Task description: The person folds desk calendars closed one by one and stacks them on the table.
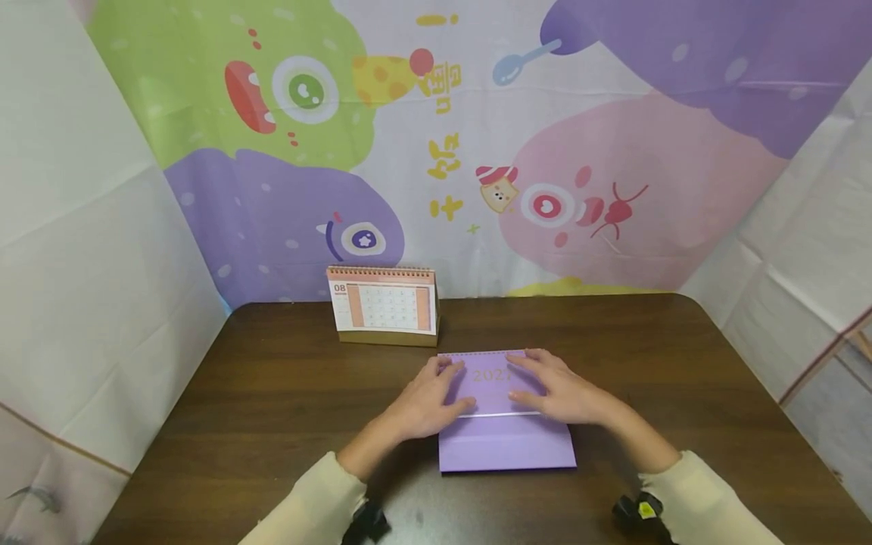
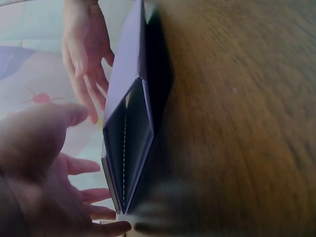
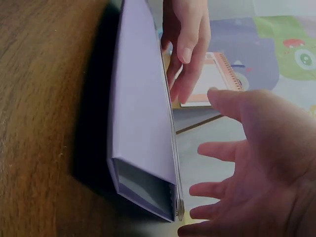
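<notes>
A purple desk calendar (image 1: 507,452) with a spiral binding along its far edge and a gold year on its cover stands on the table in front of me. My left hand (image 1: 425,400) is over its left side, fingers spread and slightly bent. Over the right side is my right hand (image 1: 567,390), its fingers also spread. Neither hand grips the calendar. In the left wrist view, the folded base (image 2: 148,106) shows a hollow, diamond-shaped end beside the left fingers. The right wrist view shows the other hollow end, with the right fingertips close to the spiral edge.
Behind and to the left, a second desk calendar (image 1: 388,306) with an orange top and the number 08 stands upright on the brown wooden table (image 1: 272,393). A cartoon-printed cloth (image 1: 450,257) hangs along the table's far edge, and pale cloths hang at both sides.
</notes>
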A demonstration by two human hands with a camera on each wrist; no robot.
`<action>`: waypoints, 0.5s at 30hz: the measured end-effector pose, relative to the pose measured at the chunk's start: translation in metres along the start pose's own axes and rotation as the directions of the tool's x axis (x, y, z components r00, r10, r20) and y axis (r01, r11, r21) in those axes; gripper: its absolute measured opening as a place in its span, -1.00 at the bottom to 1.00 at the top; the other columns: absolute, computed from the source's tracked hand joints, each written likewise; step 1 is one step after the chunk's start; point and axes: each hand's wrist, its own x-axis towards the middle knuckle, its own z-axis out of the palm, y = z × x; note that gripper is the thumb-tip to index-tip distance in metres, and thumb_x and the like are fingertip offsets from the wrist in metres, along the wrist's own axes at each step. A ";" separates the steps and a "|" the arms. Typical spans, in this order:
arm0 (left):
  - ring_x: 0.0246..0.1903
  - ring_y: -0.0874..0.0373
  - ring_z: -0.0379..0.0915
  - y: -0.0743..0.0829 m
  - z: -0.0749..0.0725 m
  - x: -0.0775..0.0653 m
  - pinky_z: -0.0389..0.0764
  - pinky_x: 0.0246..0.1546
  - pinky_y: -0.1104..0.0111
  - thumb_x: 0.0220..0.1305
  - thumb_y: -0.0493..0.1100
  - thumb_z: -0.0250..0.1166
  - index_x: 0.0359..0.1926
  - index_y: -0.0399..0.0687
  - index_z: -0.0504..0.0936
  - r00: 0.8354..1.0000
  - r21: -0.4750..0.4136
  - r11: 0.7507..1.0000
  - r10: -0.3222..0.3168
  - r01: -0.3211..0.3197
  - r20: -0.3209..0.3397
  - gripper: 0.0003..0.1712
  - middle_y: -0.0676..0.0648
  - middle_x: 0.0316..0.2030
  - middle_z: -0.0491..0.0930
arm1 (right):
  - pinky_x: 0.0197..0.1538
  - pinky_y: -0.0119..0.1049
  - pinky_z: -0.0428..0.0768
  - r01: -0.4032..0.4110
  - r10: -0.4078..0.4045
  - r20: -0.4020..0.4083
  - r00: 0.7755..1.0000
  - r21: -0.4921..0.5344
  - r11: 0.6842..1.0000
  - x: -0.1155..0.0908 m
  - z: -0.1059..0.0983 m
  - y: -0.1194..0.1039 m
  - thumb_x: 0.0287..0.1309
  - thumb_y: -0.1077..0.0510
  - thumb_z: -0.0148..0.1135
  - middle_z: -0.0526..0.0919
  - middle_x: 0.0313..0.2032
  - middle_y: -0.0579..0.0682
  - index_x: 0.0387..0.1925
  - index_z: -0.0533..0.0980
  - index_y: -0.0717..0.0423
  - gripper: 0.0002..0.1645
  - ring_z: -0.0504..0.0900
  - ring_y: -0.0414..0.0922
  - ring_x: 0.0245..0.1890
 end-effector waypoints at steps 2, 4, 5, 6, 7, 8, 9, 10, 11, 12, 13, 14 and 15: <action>0.78 -0.38 0.06 0.005 -0.003 -0.004 0.38 0.59 -0.47 0.49 0.44 0.33 0.76 0.01 0.32 0.998 -0.007 1.000 -0.002 0.003 0.060 0.05 -0.32 0.76 0.18 | 0.51 0.63 0.40 -0.005 0.005 0.032 0.999 -0.012 1.000 -0.002 -0.003 -0.013 0.55 -0.25 0.32 0.39 0.51 0.64 0.61 0.47 0.18 -0.14 0.38 0.63 0.53; 0.83 -0.42 -0.17 0.010 -0.006 -0.008 0.24 0.59 -0.59 0.47 0.47 0.33 0.79 0.00 0.25 0.994 -0.022 1.000 -0.001 0.003 0.105 0.12 -0.34 0.81 0.05 | 0.59 0.68 0.24 -0.032 0.033 0.070 0.997 -0.009 0.999 -0.003 -0.006 -0.026 0.55 -0.21 0.34 0.31 0.58 0.65 0.61 0.46 0.22 -0.14 0.24 0.68 0.62; 0.83 -0.43 -0.26 0.012 -0.008 -0.010 0.18 0.60 -0.62 0.46 0.48 0.33 0.80 -0.01 0.22 0.992 -0.029 1.000 0.002 0.002 0.123 0.15 -0.35 0.82 -0.01 | 0.61 0.69 0.19 -0.040 0.041 0.082 0.996 -0.013 0.999 -0.004 -0.006 -0.029 0.56 -0.20 0.34 0.28 0.61 0.64 0.62 0.45 0.22 -0.14 0.18 0.70 0.65; 0.83 -0.44 -0.30 0.014 -0.009 -0.012 0.16 0.60 -0.63 0.45 0.51 0.32 0.81 -0.01 0.20 0.990 -0.029 1.000 0.005 -0.001 0.138 0.18 -0.36 0.83 -0.04 | 0.63 0.70 0.13 -0.053 0.054 0.095 0.994 -0.010 0.999 -0.004 -0.006 -0.032 0.56 -0.19 0.35 0.24 0.64 0.64 0.63 0.44 0.21 -0.14 0.10 0.71 0.68; 0.83 -0.44 -0.34 0.016 -0.010 -0.013 0.12 0.60 -0.64 0.44 0.52 0.31 0.81 -0.01 0.18 0.989 -0.033 0.999 0.005 0.000 0.151 0.20 -0.37 0.83 -0.08 | 0.65 0.71 0.08 -0.063 0.065 0.113 0.992 -0.018 0.998 -0.005 -0.005 -0.034 0.57 -0.20 0.34 0.20 0.67 0.62 0.65 0.42 0.20 -0.13 0.03 0.72 0.69; 0.83 -0.44 -0.37 0.018 -0.012 -0.015 0.10 0.61 -0.64 0.44 0.53 0.30 0.82 -0.02 0.16 0.987 -0.037 0.999 0.003 0.003 0.161 0.21 -0.38 0.84 -0.11 | 0.66 0.71 0.05 -0.068 0.071 0.128 0.989 -0.023 0.997 -0.005 -0.003 -0.035 0.57 -0.20 0.33 0.17 0.69 0.60 0.67 0.40 0.18 -0.12 -0.02 0.72 0.71; 0.83 -0.45 -0.38 0.020 -0.013 -0.017 0.08 0.62 -0.64 0.44 0.55 0.29 0.82 -0.02 0.14 0.985 -0.035 0.999 0.002 0.004 0.171 0.23 -0.38 0.84 -0.14 | 0.66 0.72 0.03 -0.074 0.076 0.144 0.987 -0.026 0.997 -0.006 -0.002 -0.035 0.57 -0.22 0.33 0.14 0.71 0.58 0.68 0.38 0.16 -0.11 -0.07 0.73 0.71; 0.83 -0.46 -0.39 0.022 -0.015 -0.018 0.08 0.63 -0.63 0.44 0.57 0.28 0.83 -0.03 0.12 0.984 -0.029 1.000 0.003 0.003 0.180 0.25 -0.39 0.84 -0.16 | 0.65 0.73 0.03 -0.075 0.079 0.157 0.985 -0.030 0.997 -0.006 -0.001 -0.035 0.57 -0.23 0.33 0.12 0.72 0.57 0.69 0.37 0.14 -0.09 -0.10 0.73 0.71; 0.82 -0.47 -0.40 0.025 -0.017 -0.020 0.07 0.63 -0.63 0.44 0.58 0.27 0.83 -0.04 0.11 0.982 -0.023 1.000 0.004 0.000 0.188 0.26 -0.40 0.84 -0.18 | 0.65 0.73 0.02 -0.076 0.080 0.167 0.983 -0.034 0.997 -0.006 0.001 -0.034 0.57 -0.25 0.33 0.11 0.73 0.56 0.70 0.36 0.12 -0.08 -0.13 0.74 0.71; 0.82 -0.49 -0.38 0.028 -0.020 -0.021 0.09 0.63 -0.63 0.44 0.59 0.25 0.83 -0.07 0.10 0.980 -0.010 1.000 0.007 -0.005 0.197 0.28 -0.41 0.84 -0.19 | 0.64 0.74 0.02 -0.073 0.079 0.174 0.982 -0.038 0.997 -0.006 0.002 -0.033 0.57 -0.26 0.33 0.10 0.73 0.56 0.71 0.35 0.12 -0.06 -0.14 0.75 0.71; 0.82 -0.49 -0.38 0.031 -0.022 -0.023 0.08 0.64 -0.62 0.46 0.59 0.24 0.84 -0.08 0.08 0.978 -0.004 1.000 0.005 -0.004 0.206 0.27 -0.42 0.84 -0.21 | 0.66 0.73 0.01 -0.074 0.081 0.182 0.980 -0.045 0.996 -0.006 0.004 -0.033 0.57 -0.27 0.31 0.08 0.74 0.55 0.72 0.33 0.12 -0.06 -0.16 0.74 0.72; 0.82 -0.51 -0.36 0.035 -0.025 -0.024 0.09 0.64 -0.61 0.47 0.59 0.23 0.83 -0.10 0.07 0.977 0.009 1.000 0.006 -0.009 0.215 0.28 -0.43 0.83 -0.21 | 0.65 0.73 0.01 -0.070 0.078 0.186 0.979 -0.052 0.996 -0.007 0.005 -0.032 0.57 -0.27 0.32 0.08 0.74 0.54 0.72 0.32 0.12 -0.04 -0.17 0.74 0.72; 0.82 -0.51 -0.36 0.039 -0.028 -0.026 0.09 0.64 -0.61 0.48 0.58 0.22 0.83 -0.11 0.06 0.974 0.020 1.000 0.006 -0.010 0.226 0.28 -0.44 0.83 -0.22 | 0.65 0.74 0.00 -0.064 0.074 0.191 0.979 -0.058 0.996 -0.007 0.006 -0.031 0.57 -0.28 0.32 0.08 0.74 0.54 0.73 0.31 0.13 -0.03 -0.18 0.75 0.71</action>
